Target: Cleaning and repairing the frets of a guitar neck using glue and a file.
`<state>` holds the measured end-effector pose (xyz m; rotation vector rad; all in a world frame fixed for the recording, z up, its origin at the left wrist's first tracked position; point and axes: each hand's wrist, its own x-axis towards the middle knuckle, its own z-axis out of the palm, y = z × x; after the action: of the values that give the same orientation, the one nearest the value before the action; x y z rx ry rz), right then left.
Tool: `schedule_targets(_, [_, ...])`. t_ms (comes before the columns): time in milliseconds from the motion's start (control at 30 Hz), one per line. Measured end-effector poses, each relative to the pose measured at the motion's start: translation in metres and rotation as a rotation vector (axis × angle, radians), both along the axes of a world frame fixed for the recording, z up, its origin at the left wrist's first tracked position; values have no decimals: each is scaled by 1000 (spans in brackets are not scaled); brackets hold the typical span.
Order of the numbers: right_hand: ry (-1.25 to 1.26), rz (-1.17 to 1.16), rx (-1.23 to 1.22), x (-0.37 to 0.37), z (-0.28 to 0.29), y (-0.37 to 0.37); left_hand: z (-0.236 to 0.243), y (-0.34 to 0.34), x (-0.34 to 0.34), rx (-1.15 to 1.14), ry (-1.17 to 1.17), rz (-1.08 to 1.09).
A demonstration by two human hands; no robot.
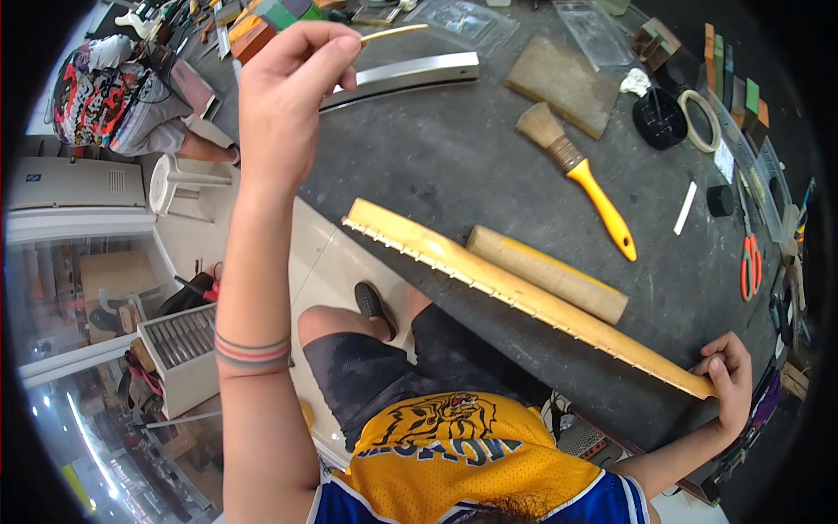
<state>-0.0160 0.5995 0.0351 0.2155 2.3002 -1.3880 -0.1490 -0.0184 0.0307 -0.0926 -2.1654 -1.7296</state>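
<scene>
Fingers [717, 367] clamp guitar neck's [524, 297] end — overhanging bench edge [611, 410].

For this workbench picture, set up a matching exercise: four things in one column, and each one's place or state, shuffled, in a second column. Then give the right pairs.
Things:
1. guitar neck
2. brush
3. scissors
4. thin stick

Places or states:
A. pinched in the raised left hand
B. lying near the bench's right edge, orange handles
C. gripped at one end by the right hand
D. lying loose, yellow handle

Pairs: 1-C, 2-D, 3-B, 4-A
</scene>
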Motion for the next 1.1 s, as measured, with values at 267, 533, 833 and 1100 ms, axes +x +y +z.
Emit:
schedule_targets(267, [29, 28, 47, -1, -5, 6, -23, 6, 109, 3, 123, -58])
schedule_targets(533, [57, 31, 39, 5, -11, 13, -37, 12, 144, -134, 262, 11])
schedule_targets(833, [71, 56, 81, 3, -10, 22, -42, 2, 149, -233, 295, -69])
schedule_targets(1100, [18, 78, 72, -5, -7, 27, -42, -6, 142, -306, 327, -107])
